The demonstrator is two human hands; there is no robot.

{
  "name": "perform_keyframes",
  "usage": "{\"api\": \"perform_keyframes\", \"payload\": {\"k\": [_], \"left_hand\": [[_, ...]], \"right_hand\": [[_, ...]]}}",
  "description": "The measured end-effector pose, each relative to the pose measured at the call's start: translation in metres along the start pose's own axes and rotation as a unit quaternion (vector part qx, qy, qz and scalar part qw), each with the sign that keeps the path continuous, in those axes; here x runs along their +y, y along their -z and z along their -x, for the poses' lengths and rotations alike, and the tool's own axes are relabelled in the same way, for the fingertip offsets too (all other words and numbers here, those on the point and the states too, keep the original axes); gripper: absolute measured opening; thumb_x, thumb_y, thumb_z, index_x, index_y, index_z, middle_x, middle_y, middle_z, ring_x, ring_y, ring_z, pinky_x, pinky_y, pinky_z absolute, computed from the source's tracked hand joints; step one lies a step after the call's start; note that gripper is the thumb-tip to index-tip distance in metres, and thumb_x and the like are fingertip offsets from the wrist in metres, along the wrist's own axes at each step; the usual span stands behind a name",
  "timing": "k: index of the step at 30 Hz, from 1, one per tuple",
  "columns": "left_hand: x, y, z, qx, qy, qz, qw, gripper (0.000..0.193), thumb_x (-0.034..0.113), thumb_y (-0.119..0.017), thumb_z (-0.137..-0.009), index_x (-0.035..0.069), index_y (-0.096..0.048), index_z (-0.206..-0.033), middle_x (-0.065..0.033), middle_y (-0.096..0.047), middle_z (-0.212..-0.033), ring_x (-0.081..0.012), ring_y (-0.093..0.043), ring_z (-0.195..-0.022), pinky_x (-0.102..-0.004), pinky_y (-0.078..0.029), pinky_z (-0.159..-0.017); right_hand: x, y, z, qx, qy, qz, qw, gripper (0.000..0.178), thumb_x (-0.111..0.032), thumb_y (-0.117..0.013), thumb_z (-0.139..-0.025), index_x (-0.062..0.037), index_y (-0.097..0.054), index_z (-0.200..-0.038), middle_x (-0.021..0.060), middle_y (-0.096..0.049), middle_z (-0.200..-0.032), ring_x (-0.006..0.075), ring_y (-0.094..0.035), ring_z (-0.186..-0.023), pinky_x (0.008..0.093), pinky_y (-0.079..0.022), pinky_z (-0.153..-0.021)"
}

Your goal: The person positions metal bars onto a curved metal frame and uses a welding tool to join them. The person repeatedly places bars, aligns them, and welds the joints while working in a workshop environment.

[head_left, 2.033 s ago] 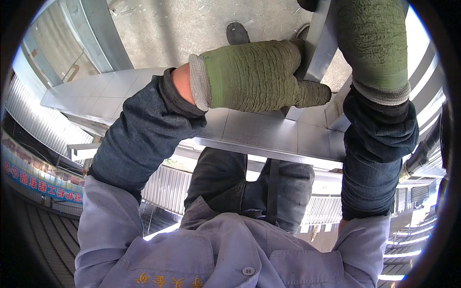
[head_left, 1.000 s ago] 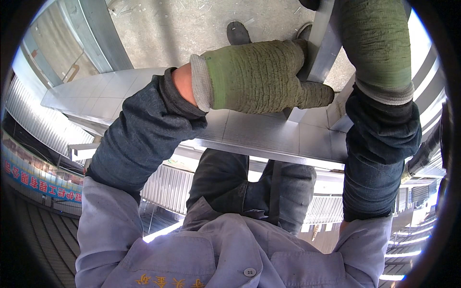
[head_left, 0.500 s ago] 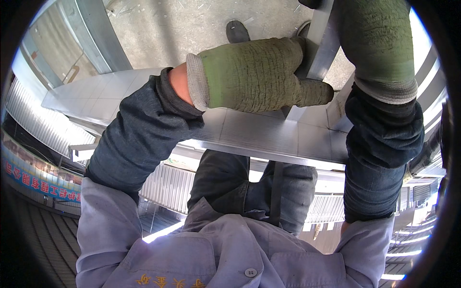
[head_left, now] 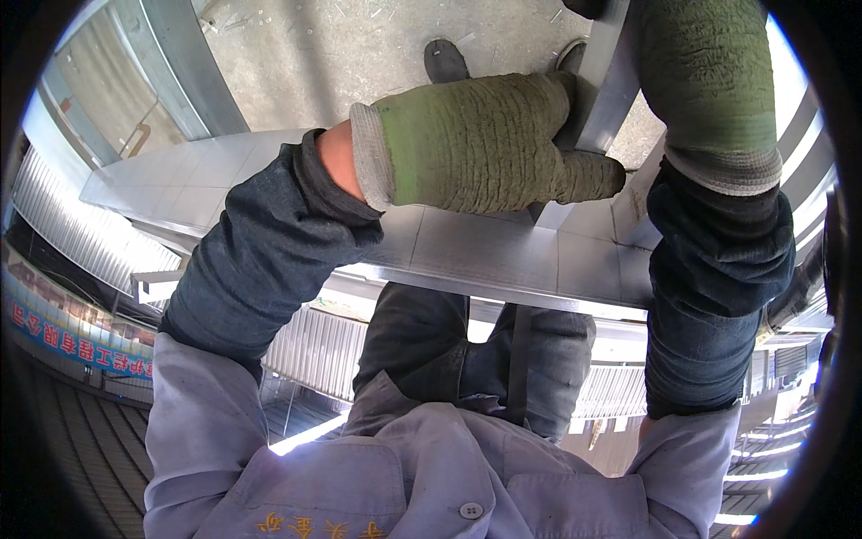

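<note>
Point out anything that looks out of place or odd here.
Bare skin shows between the left glove and left sleeve, while the right glove meets its sleeve. Pale scraps also litter the floor. Nothing looks clearly spilled or broken.

Green gloves (head_left: 471, 142): two were seen, left and right.
Oversleeves (head_left: 269, 238): two were counted.
Trouser legs (head_left: 413, 337): two were seen.
Chest pockets (head_left: 350, 476): two were counted.
Shirt button (head_left: 471, 511): one was seen.

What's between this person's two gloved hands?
In the head view, a grey metal bar and a patch of floor show between the left hand and right hand.
</note>
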State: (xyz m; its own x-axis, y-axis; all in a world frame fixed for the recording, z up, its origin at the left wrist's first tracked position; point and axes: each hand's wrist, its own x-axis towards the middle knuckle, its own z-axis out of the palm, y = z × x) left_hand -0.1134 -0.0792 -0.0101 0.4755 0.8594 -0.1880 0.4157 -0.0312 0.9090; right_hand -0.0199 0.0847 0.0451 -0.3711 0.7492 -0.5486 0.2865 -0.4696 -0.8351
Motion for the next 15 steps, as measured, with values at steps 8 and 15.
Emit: {"api": "perform_keyframes", "payload": {"k": [8,15], "left_hand": [[-0.001,0.002,0.002,0.017,-0.033,-0.037,0.999,0.037,0.04,-0.066,-0.105,0.029,-0.072,-0.14,-0.0142,-0.073,-0.105,-0.0281,-0.076,-0.081,-0.0411,-0.062,-0.071],[-0.004,-0.001,0.004,0.011,-0.032,-0.074,0.997,0.039,0.036,-0.066,-0.103,0.031,-0.07,-0.142,-0.0134,-0.072,-0.106,-0.0289,-0.075,-0.084,-0.0462,-0.061,-0.069]], "right_hand": [[0.0,-0.002,0.0,-0.001,0.004,0.002,1.0,0.018,-0.017,-0.06,-0.105,-0.0001,-0.064,-0.101,0.0069,-0.063,-0.077,0.0157,-0.062,-0.064,0.0299,-0.053,-0.06],[-0.001,-0.004,0.0,-0.002,0.006,0.005,1.0,0.017,-0.016,-0.06,-0.105,-0.0003,-0.064,-0.1,0.0069,-0.063,-0.076,0.0156,-0.061,-0.064,0.0298,-0.052,-0.06]]}}
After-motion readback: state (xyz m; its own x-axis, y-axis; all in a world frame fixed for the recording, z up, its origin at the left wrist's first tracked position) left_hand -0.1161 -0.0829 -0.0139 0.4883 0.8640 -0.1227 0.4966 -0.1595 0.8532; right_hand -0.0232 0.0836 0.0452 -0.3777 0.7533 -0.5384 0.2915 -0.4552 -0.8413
